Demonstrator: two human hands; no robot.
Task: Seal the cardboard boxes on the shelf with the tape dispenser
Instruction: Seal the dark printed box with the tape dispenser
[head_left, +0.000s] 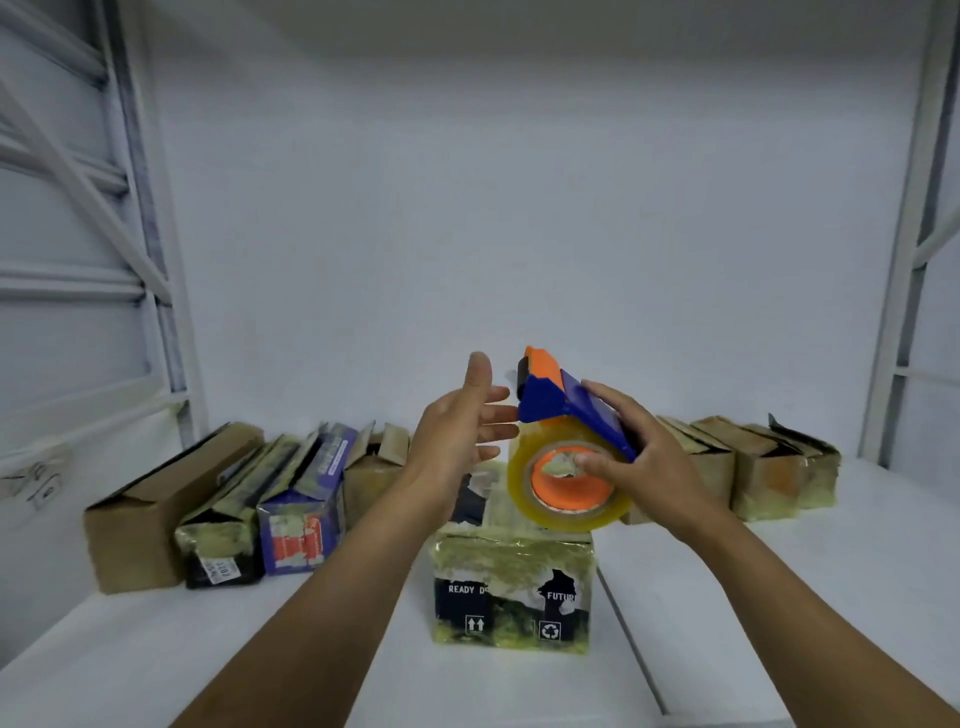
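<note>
near box (511, 587): stands on the shelf (779, 597), near the middle, in front of both rows.
left row of boxes (223, 535): four side by side on the shelf, left of and farther back than the near box.
right row of boxes (753, 467): side by side on the far right, partly behind the right hand (649, 457).
tape dispenser (566, 447): above the near box, held in the right hand, roll end lowest.
left hand (462, 431): just left of the tape dispenser, above the near box.
wall (519, 208): behind both rows.
posts (904, 260): at the far left and right shelf edges.
</note>
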